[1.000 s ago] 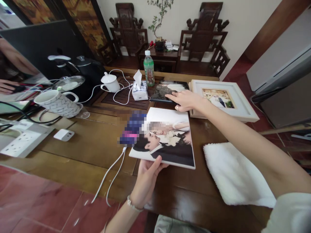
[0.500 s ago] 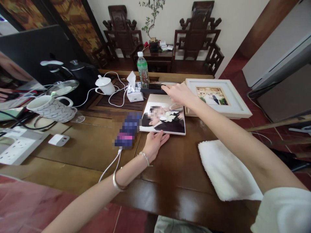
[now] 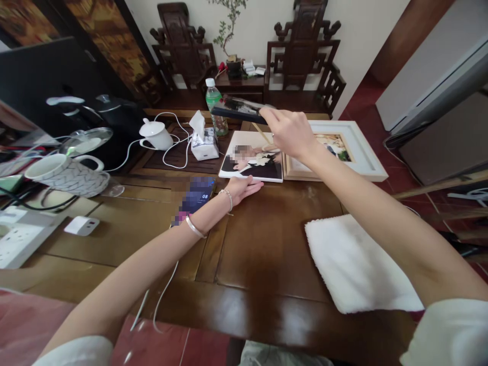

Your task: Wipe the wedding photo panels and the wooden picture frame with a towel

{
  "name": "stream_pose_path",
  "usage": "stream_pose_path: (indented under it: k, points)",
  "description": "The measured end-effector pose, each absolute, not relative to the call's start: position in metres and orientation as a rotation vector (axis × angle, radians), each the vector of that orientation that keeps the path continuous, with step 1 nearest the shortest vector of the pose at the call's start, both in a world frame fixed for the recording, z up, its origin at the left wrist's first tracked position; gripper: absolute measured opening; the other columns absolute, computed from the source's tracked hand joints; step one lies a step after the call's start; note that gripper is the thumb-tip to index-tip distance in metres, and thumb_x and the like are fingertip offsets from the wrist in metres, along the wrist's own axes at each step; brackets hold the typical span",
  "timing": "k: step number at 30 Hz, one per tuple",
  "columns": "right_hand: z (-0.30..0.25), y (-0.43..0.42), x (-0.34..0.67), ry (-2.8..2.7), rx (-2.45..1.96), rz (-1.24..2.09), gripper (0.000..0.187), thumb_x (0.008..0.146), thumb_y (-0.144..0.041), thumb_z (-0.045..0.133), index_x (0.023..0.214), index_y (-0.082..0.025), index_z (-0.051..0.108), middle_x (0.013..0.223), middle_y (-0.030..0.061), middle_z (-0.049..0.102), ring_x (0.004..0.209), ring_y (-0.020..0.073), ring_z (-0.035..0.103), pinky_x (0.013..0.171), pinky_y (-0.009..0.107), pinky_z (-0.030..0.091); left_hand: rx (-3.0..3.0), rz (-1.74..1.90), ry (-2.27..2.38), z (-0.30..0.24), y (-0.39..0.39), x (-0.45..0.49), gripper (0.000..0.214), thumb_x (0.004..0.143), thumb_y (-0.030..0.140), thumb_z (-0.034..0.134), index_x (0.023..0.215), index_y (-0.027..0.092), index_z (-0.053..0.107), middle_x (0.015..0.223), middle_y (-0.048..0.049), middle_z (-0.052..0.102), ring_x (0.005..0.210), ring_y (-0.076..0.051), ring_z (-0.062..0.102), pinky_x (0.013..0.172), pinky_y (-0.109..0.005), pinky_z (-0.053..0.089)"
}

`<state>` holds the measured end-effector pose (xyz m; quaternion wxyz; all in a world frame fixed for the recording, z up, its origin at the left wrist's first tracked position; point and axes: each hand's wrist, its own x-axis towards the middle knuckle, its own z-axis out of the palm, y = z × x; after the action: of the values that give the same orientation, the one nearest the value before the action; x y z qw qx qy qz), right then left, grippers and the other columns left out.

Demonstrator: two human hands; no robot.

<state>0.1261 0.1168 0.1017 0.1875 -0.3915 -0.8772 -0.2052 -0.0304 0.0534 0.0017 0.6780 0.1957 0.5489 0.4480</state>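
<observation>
In my right hand is a dark picture frame, raised above the table and tilted, its face partly catching light. A thin tan strip hangs below it. My left hand has its fingers stretched out along the near edge of a white-edged photo panel showing a couple with white flowers, touching it. The panel lies flat on the table, partly under the raised frame. A larger white picture frame with a wedding photo lies beside it, partly covered by my right hand and forearm.
A white fluffy cloth lies at the right. On the left are a phone, a tissue box, a lidded white cup, a patterned mug, a charger and a power strip. A green-labelled bottle stands behind.
My right hand has lifted the dark frame off the table at the back. My left hand and the photo panel have shifted away from me, up against the white frame's side.
</observation>
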Motion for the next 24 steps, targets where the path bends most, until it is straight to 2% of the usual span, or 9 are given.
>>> stream_pose_path:
  k: [5,11,13,15,16,18,19,20,24]
  points:
    - [0.106,0.106,0.133,-2.411,-1.028,-0.556,0.042,0.097,-0.016,0.017,0.126,-0.015,0.047,0.112,0.0109,0.064,0.101,0.0237,0.061,0.075,0.034,0.044,0.43,1.017,1.225,-0.002,0.064,-0.027,0.018,0.095,0.008,0.048,0.107,0.0,0.058,0.098,-0.024,0.071,0.09,-0.023,0.073,0.087,-0.031,0.058]
    - [0.104,0.097,0.138,-2.374,-0.973,-0.552,0.04,0.096,-0.014,0.024,0.129,-0.012,0.047,0.116,0.0133,0.064,0.103,0.0236,0.06,0.077,0.034,0.045,0.516,1.003,1.233,-0.004,0.067,-0.027,0.017,0.096,0.012,0.047,0.102,0.003,0.06,0.098,-0.0221,0.072,0.088,-0.022,0.073,0.086,-0.03,0.058]
    - [0.107,0.09,0.14,-2.385,-1.001,-0.535,0.042,0.096,-0.014,0.025,0.132,-0.012,0.046,0.118,0.0139,0.063,0.107,0.0246,0.059,0.079,0.035,0.045,0.576,0.891,1.266,0.002,0.061,-0.03,0.016,0.095,0.016,0.052,0.099,0.004,0.061,0.093,-0.0218,0.073,0.088,-0.023,0.073,0.084,-0.03,0.058]
    - [0.11,0.079,0.144,-2.399,-1.032,-0.507,0.043,0.096,-0.015,0.026,0.134,-0.014,0.045,0.121,0.0139,0.062,0.111,0.0257,0.058,0.082,0.037,0.046,0.698,0.766,1.304,0.016,0.046,-0.031,0.015,0.087,0.017,0.065,0.096,0.005,0.064,0.086,-0.0215,0.073,0.09,-0.026,0.072,0.085,-0.033,0.057]
    - [0.111,0.072,0.147,-2.405,-1.035,-0.492,0.044,0.096,-0.017,0.027,0.136,-0.015,0.045,0.123,0.0137,0.062,0.113,0.0261,0.057,0.083,0.039,0.046,0.776,0.781,1.296,0.027,0.036,-0.029,0.02,0.079,0.012,0.073,0.096,0.005,0.064,0.085,-0.0197,0.073,0.093,-0.027,0.072,0.088,-0.033,0.056]
    - [0.112,0.056,0.152,-2.408,-1.006,-0.469,0.044,0.096,-0.019,0.028,0.136,-0.017,0.047,0.127,0.0131,0.061,0.116,0.0265,0.056,0.087,0.042,0.047,0.849,1.014,1.115,0.055,0.011,-0.022,0.047,0.067,0.003,0.08,0.11,0.013,0.062,0.099,-0.0132,0.073,0.103,-0.025,0.068,0.095,-0.033,0.052]
    - [0.111,0.048,0.155,-2.403,-0.974,-0.463,0.043,0.097,-0.02,0.028,0.135,-0.017,0.049,0.127,0.0127,0.061,0.118,0.0266,0.055,0.089,0.043,0.048,0.83,1.165,1.005,0.069,-0.002,-0.017,0.056,0.068,0.001,0.078,0.118,0.019,0.059,0.109,-0.0093,0.071,0.111,-0.023,0.064,0.098,-0.032,0.05]
    - [0.109,0.04,0.157,-2.395,-0.936,-0.459,0.042,0.097,-0.021,0.029,0.134,-0.018,0.051,0.128,0.0122,0.061,0.12,0.0265,0.055,0.09,0.044,0.048,0.799,1.271,0.936,0.083,-0.014,-0.01,0.056,0.072,0.002,0.074,0.121,0.024,0.058,0.114,-0.0058,0.069,0.117,-0.022,0.061,0.099,-0.032,0.048]
    - [0.1,0.008,0.159,-2.373,-0.783,-0.492,0.037,0.097,-0.018,0.035,0.125,-0.021,0.059,0.129,0.0082,0.062,0.124,0.0249,0.052,0.097,0.045,0.047,0.66,1.411,0.915,0.109,-0.045,0.015,0.027,0.094,0.021,0.051,0.12,0.024,0.06,0.121,-0.0017,0.066,0.129,-0.024,0.05,0.102,-0.036,0.046]
